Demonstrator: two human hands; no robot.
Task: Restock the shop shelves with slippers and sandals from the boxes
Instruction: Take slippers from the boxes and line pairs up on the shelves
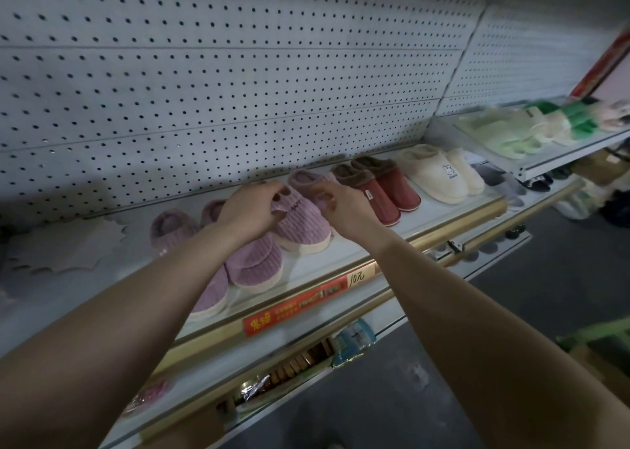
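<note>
— While both hands pinch it, where does the lilac slipper (301,218) sit?
— Mid-shelf (341,261), near the pegboard. The left hand (250,210) holds its collar; the right hand (341,206) holds the far side.
— Handling?
— Probably light, soft plush; the firmer sole rim looks the best hold.

Held slipper (300,220): lilac ribbed plush, cream sole, toe toward the shelf (341,261) edge, pinched between left hand (250,210) and right hand (341,206).
</note>
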